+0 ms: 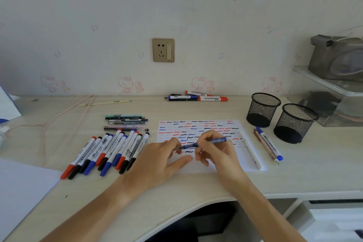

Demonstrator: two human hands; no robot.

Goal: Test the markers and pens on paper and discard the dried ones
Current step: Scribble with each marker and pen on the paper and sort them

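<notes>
A white sheet of paper [243,160] covered with red, blue and black squiggles lies mid-desk. My right hand [218,148] grips a blue pen [214,141] lying almost level over the sheet. My left hand [163,160] rests on the paper's left part, its fingertips at the pen's tip end [183,147]. A row of several capped markers [110,153] lies left of the paper, with several thinner pens [125,122] behind them. A white pen [251,150] lies on the sheet's right edge. A blue marker [269,143] and another pen lie just right of it.
Two black mesh pen cups [263,109] [294,123] stand at the right. A small pile of markers [196,97] lies by the wall. A pink cord [59,116] runs across the left desk. Clear plastic bins [330,92] stand at the far right. The desk's front edge curves inward.
</notes>
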